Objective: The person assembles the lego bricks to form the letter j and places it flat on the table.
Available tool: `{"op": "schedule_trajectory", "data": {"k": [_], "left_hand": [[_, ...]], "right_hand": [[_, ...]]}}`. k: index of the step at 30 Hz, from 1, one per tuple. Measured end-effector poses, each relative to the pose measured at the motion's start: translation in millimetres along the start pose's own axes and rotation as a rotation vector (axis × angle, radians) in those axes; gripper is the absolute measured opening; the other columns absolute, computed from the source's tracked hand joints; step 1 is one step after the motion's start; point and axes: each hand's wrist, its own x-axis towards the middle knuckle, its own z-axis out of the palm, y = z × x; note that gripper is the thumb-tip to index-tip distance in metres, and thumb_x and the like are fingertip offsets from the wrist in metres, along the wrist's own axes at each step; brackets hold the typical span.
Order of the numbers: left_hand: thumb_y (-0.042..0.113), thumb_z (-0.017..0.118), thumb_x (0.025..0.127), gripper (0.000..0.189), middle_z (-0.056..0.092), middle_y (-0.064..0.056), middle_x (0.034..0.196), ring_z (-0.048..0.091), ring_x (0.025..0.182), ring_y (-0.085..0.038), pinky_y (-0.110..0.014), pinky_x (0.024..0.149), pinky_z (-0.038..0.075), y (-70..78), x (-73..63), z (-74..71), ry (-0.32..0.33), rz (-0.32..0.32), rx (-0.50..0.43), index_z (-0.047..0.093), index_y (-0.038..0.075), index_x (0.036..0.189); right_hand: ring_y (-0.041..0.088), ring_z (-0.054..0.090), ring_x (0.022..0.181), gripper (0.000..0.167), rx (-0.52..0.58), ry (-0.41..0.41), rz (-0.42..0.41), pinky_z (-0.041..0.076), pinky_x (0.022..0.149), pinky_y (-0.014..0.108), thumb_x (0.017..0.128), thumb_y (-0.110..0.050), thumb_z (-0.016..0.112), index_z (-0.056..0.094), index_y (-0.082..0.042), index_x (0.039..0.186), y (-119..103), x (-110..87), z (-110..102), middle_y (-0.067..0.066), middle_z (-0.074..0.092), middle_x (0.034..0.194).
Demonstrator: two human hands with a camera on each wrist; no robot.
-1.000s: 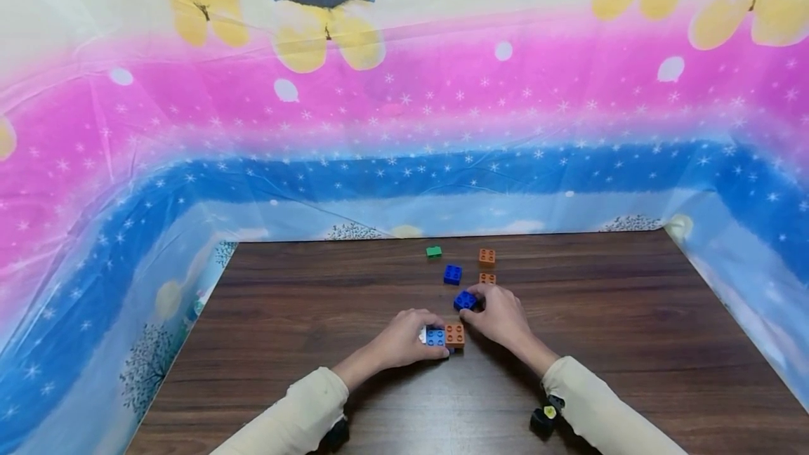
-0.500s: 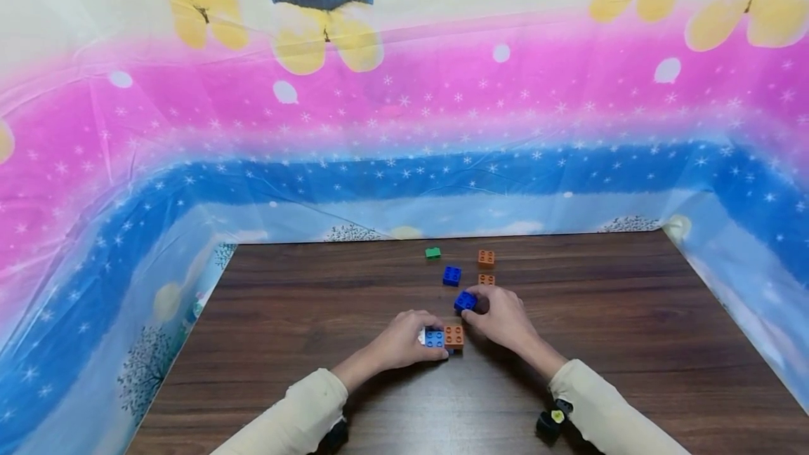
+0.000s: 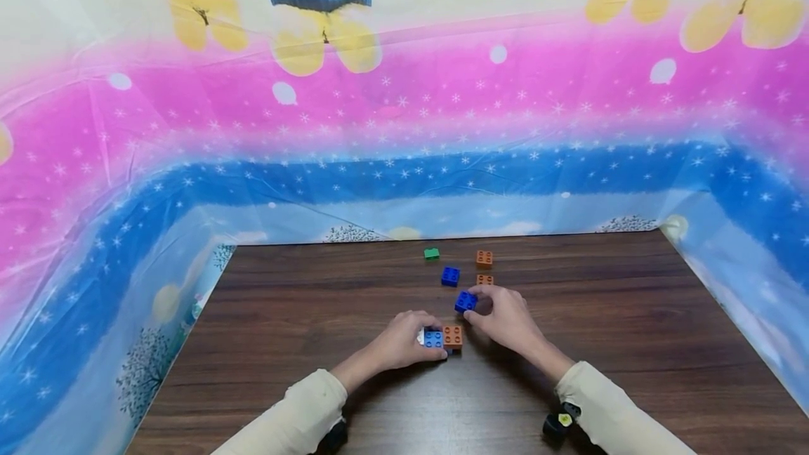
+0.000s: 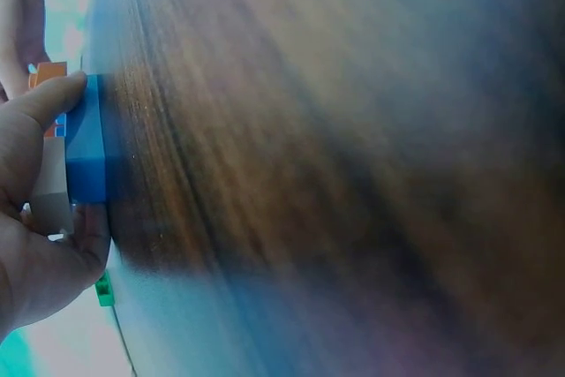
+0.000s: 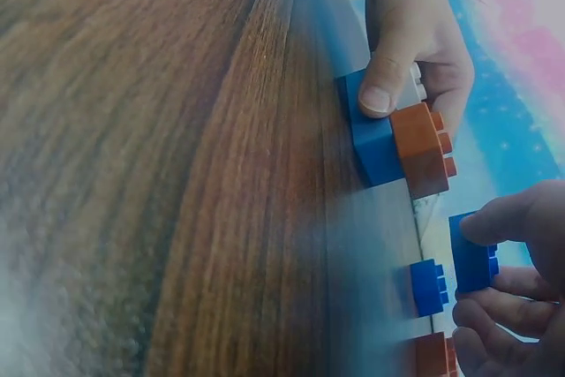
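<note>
My left hand grips a low build of toy building bricks on the table. Its base is a long lighter blue brick. A white brick sits on one end of that base, and an orange brick on the other, with blue studs showing between them. Just beyond and to the right, my right hand pinches a dark blue brick between thumb and fingers. In the right wrist view this brick appears apart from the build, held slightly off the table.
Loose bricks lie farther back on the brown wooden table: another dark blue brick, a green brick, an orange brick and a second orange brick close behind my right hand. A printed cloth surrounds the table's back and sides.
The dark blue brick has turned slightly in my right fingers, and my right forearm has shifted a little to the right. My left hand keeps its hold on the build.
</note>
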Motion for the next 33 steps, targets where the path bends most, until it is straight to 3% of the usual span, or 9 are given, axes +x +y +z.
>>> {"op": "schedule_trajectory", "data": {"k": [9, 17, 33], "left_hand": [[0.039, 0.079, 0.089, 0.045, 0.071, 0.003, 0.113, 0.058, 0.093, -0.007, -0.039, 0.093, 0.045, 0.1, -0.1, -1.7, -0.004, 0.005, -0.002, 0.072, 0.012, 0.125], [0.038, 0.079, 0.089, 0.044, 0.071, 0.003, 0.110, 0.057, 0.088, -0.005, -0.035, 0.087, 0.045, -0.5, 0.2, -0.9, -0.007, 0.009, -0.017, 0.072, 0.012, 0.125], [0.038, 0.080, 0.089, 0.044, 0.071, 0.004, 0.109, 0.056, 0.087, -0.005, -0.034, 0.087, 0.044, 0.3, 0.4, -0.9, -0.008, 0.004, -0.019, 0.073, 0.012, 0.123]], "right_hand": [[0.014, 0.066, 0.085, 0.038, 0.014, 0.004, -0.046, 0.054, 0.068, 0.030, 0.087, -0.020, 0.082, 0.072, -0.015, 0.124, -4, -4.0, -7, 0.004, 0.072, 0.101], [0.012, 0.065, 0.083, 0.039, 0.027, -0.025, -0.080, 0.055, 0.069, 0.029, 0.089, -0.020, 0.080, 0.071, -0.015, 0.127, -7, -8.5, -12, 0.005, 0.071, 0.105], [0.006, 0.063, 0.082, 0.042, 0.026, -0.076, -0.157, 0.054, 0.071, 0.026, 0.088, -0.021, 0.081, 0.071, -0.017, 0.127, -18, -17.5, -15, -0.002, 0.070, 0.103]]}}
